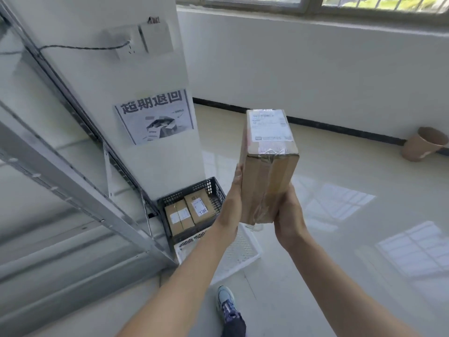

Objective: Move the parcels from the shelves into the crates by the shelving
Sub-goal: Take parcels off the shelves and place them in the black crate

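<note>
While both hands' fingers [237, 190] clasp the parcel [268, 166], its label (blurred) stays unreadable.

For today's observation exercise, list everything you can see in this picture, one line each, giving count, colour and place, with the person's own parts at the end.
held parcel: one, brown cardboard with white label, raised between both hands
black crate: one, black, on the floor beside the shelving
parcels in the black crate: two, brown with white labels, lying side by side
white crate: one, white, on the floor in front of the black crate
shelving: one, grey metal, left side
poster: one, white with black print, on the pillar
wall sockets: two, white, high on the pillar, a cable plugged into one
bin: one, brown, tipped by the far wall
window: one, top edge
shoe: one, blue and white, on the floor
left hand: one, on the parcel's left side
right hand: one, under the parcel's right side
</note>
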Tool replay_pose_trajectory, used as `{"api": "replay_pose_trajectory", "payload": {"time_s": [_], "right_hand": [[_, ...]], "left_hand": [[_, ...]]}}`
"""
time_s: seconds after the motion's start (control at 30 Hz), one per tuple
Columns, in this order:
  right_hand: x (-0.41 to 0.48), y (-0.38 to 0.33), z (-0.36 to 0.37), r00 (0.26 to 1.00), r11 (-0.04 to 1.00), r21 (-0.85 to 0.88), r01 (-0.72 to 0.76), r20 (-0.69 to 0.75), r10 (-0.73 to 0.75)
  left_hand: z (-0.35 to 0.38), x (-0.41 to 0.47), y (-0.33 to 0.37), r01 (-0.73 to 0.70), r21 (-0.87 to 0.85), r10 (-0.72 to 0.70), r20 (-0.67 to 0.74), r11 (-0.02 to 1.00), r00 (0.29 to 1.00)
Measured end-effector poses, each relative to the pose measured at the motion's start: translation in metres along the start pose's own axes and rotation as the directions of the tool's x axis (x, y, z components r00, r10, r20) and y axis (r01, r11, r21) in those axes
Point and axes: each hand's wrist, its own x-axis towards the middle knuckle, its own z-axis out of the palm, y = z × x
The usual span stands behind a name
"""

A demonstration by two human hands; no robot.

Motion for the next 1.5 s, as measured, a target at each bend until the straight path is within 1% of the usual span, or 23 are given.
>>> {"api": "replay_pose_trajectory", "payload": {"time_s": [0.1,0.23,0.37,0.43,0.53,0.6,0.7,0.8,0.87,0.93,1.0,1.1,1.17,1.23,1.37,1.43,1.5], "right_hand": [[0.04,0.003,0.012,0.998,0.999,-0.031,-0.03,0.056,0.032],[0.092,0.01,0.028,0.993,0.995,-0.086,-0.059,0.097,0.067],[0.136,0.017,0.041,0.983,0.992,-0.102,-0.072,0.163,0.088],[0.156,0.022,0.045,0.975,0.99,-0.112,-0.085,0.195,0.106],[0.186,0.027,0.049,0.959,0.986,-0.125,-0.11,0.246,0.138],[0.206,0.03,0.051,0.954,0.983,-0.121,-0.138,0.252,0.165],[0.235,0.038,0.05,0.934,0.981,-0.104,-0.163,0.305,0.187],[0.26,0.044,0.049,0.924,0.973,-0.147,-0.178,0.314,0.217],[0.279,0.056,0.047,0.915,0.968,-0.164,-0.192,0.328,0.237],[0.295,0.069,0.046,0.911,0.967,-0.164,-0.194,0.337,0.239],[0.31,0.085,0.046,0.891,0.961,-0.155,-0.228,0.365,0.27],[0.326,0.115,0.049,0.893,0.952,-0.201,-0.231,0.344,0.29],[0.338,0.135,0.05,0.89,0.945,-0.235,-0.225,0.345,0.298],[0.353,0.16,0.05,0.888,0.938,-0.278,-0.209,0.349,0.301],[0.38,0.203,0.052,0.888,0.909,-0.376,-0.182,0.334,0.316],[0.391,0.22,0.057,0.885,0.895,-0.415,-0.162,0.341,0.318],[0.404,0.243,0.06,0.879,0.89,-0.413,-0.195,0.329,0.345]], "left_hand": [[-0.018,0.033,0.002,-0.009,-0.007,0.008,-0.029,1.0,1.0],[-0.041,0.07,0.008,-0.033,0.005,0.034,-0.066,0.999,0.997],[-0.061,0.104,0.008,-0.022,0.001,0.022,-0.134,1.0,0.991],[-0.066,0.119,0.009,-0.011,-0.026,0.007,-0.141,1.0,0.99],[-0.07,0.138,0.011,-0.008,-0.067,-0.005,-0.188,0.998,0.982],[-0.075,0.154,0.01,0.001,-0.061,-0.014,-0.219,0.998,0.976],[-0.08,0.175,0.005,-0.007,-0.086,-0.018,-0.294,0.996,0.956],[-0.081,0.195,-0.002,-0.031,-0.05,0.011,-0.355,0.998,0.935],[-0.082,0.206,-0.009,-0.042,-0.072,0.01,-0.394,0.997,0.919],[-0.086,0.218,-0.018,-0.019,-0.1,-0.029,-0.447,0.995,0.894],[-0.093,0.228,-0.026,-0.004,-0.14,-0.064,-0.478,0.99,0.876],[-0.106,0.242,-0.037,-0.023,-0.203,-0.082,-0.492,0.979,0.867],[-0.118,0.253,-0.046,-0.013,-0.199,-0.088,-0.488,0.98,0.868],[-0.133,0.264,-0.057,0.001,-0.166,-0.076,-0.449,0.986,0.89],[-0.169,0.288,-0.094,-0.026,-0.22,-0.056,-0.357,0.975,0.933],[-0.187,0.301,-0.118,0.017,-0.192,-0.085,-0.352,0.981,0.932],[-0.204,0.316,-0.144,0.086,-0.149,-0.132,-0.338,0.985,0.932]]}}
